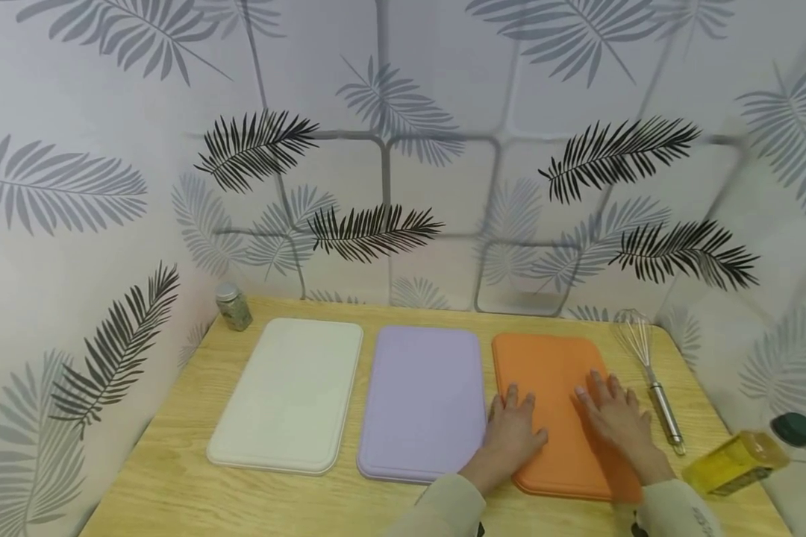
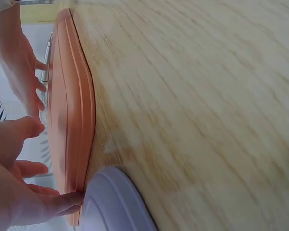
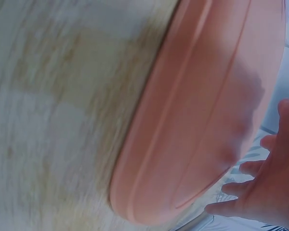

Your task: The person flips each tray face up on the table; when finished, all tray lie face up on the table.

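An orange cutting board (image 1: pixel 554 373) lies on the right part of the table, its long sides running away from me. My left hand (image 1: pixel 510 438) is over its left edge, fingers spread. In the left wrist view one fingertip touches the side of the orange cutting board (image 2: pixel 70 96), right beside the purple board (image 2: pixel 111 207). My right hand (image 1: pixel 619 424) hovers over the right part of the orange board, fingers extended and apart. From the right wrist, that hand (image 3: pixel 269 192) appears above the board's right edge, a shadow falling on the surface below.
A purple board (image 1: pixel 423 395) and a white board (image 1: pixel 292 388) lie in a row to the left. A whisk (image 1: pixel 653 380) and a tilted bottle of yellow liquid (image 1: pixel 739 461) are at the right. A small jar (image 1: pixel 233 307) stands at the back left corner, near the patterned wall.
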`<state>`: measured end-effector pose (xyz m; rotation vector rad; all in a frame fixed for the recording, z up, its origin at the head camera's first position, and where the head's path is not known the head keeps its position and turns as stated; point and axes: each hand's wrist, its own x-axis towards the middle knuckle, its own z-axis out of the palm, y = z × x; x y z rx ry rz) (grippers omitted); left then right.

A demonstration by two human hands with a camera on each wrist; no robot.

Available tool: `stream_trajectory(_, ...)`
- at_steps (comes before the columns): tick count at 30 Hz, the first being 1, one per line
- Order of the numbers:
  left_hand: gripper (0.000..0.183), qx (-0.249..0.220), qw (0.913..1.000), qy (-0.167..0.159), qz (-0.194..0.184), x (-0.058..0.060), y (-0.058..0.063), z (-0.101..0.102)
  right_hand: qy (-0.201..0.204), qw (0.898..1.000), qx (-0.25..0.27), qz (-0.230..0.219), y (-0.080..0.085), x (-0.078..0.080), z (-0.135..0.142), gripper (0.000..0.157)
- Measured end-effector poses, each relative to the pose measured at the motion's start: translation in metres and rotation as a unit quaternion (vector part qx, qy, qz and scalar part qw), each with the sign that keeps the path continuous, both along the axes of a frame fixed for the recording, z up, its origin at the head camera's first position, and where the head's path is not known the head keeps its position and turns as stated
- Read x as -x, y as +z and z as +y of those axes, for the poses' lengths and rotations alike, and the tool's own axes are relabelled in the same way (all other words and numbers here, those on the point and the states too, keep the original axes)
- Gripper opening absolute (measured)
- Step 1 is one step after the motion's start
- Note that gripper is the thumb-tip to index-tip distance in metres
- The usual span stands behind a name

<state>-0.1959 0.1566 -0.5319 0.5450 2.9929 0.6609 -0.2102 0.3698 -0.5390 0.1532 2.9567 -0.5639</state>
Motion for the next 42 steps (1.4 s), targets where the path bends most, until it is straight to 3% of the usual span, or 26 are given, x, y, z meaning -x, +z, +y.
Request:
stream_trajectory(9,0.056,0.051,0.9984,-0.001,0.025,-0.002,0.005,-0.003,-0.017,0.999,0.008,-0.026,0.0,0.002,-0.001,0.081)
stream_trajectory(14,0.056,0.056,0.9978,-0.009,0.033,-0.002,0.004,-0.006,-0.027,1.0,0.006,-0.011,-0.001,0.005,-0.004,0.079)
stream_trajectory(19,0.056,0.049,0.9982,-0.024,0.025,-0.001,0.003,-0.009,-0.042,0.999,0.016,0.006,-0.003,0.006,-0.008,0.078)
stream_trajectory(26,0.056,0.074,0.9956,-0.052,0.022,-0.003,0.009,-0.013,-0.054,0.998,0.038,-0.005,0.003,0.003,-0.013,0.078)
stream_trajectory(36,0.061,0.06,0.997,-0.048,0.01,-0.003,0.01,-0.008,-0.05,0.998,0.038,-0.012,0.014,0.004,-0.013,0.076)
stream_trajectory(42,0.064,0.094,0.9939,-0.054,0.021,0.0,0.01,-0.004,-0.043,0.999,0.025,-0.014,0.016,0.01,-0.007,0.074)
